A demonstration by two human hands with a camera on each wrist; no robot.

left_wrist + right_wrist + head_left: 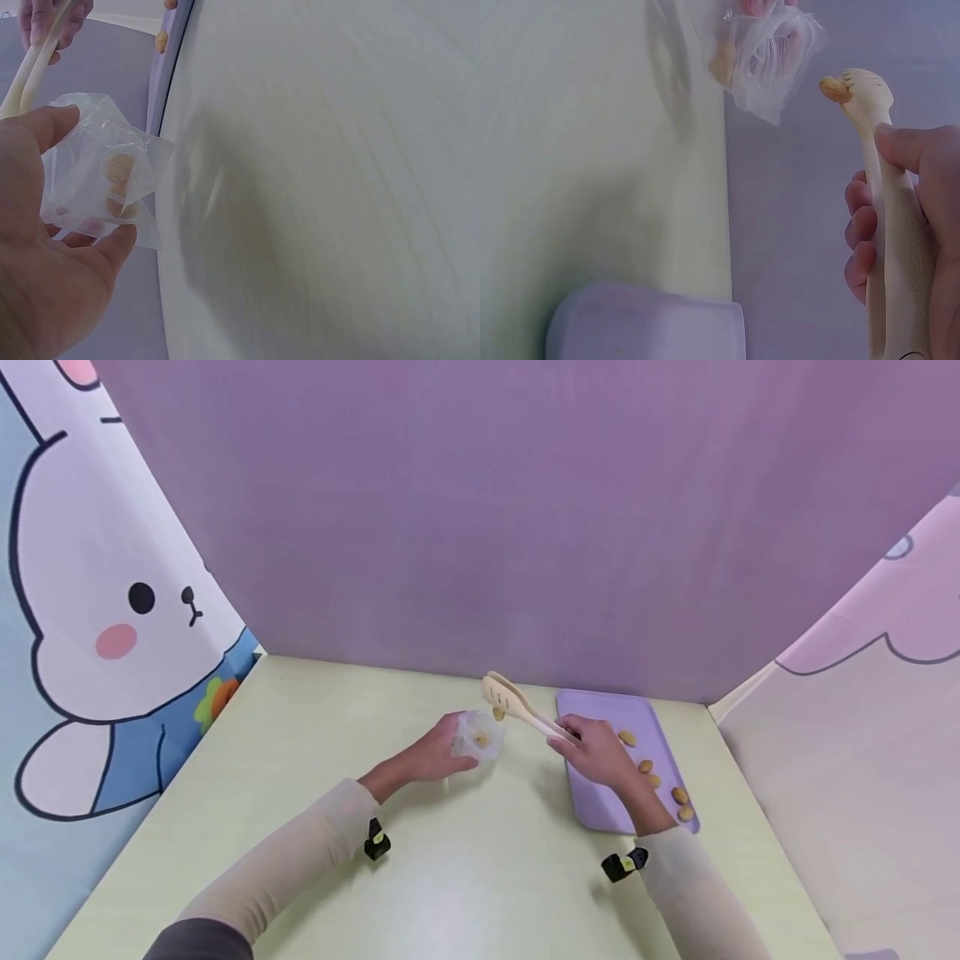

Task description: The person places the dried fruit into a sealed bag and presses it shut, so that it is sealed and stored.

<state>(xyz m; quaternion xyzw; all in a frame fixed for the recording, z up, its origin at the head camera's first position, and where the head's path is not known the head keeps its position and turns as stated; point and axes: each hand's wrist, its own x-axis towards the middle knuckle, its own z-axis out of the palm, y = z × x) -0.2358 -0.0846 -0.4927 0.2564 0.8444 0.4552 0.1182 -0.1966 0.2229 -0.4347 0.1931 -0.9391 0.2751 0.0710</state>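
Observation:
My left hand (437, 752) holds a clear plastic bag (90, 127) between thumb and fingers above the table. Through its side show tan peanuts in their shells (120, 171). My right hand (600, 752) grips cream-coloured tongs (525, 707) by the handles. The tongs' slotted tips pinch one peanut (835, 90), close beside the bag's mouth and to its right in the head view. The right fingers (861, 225) wrap round the handles, with the thumb on top.
A purple tray (600, 700) lies on the pale table (330, 710) at the right, partly under my right forearm. Several peanuts (680, 795) are spread on it. A purple wall (480, 527) stands behind, with cartoon-printed panels at the left (82, 635) and right.

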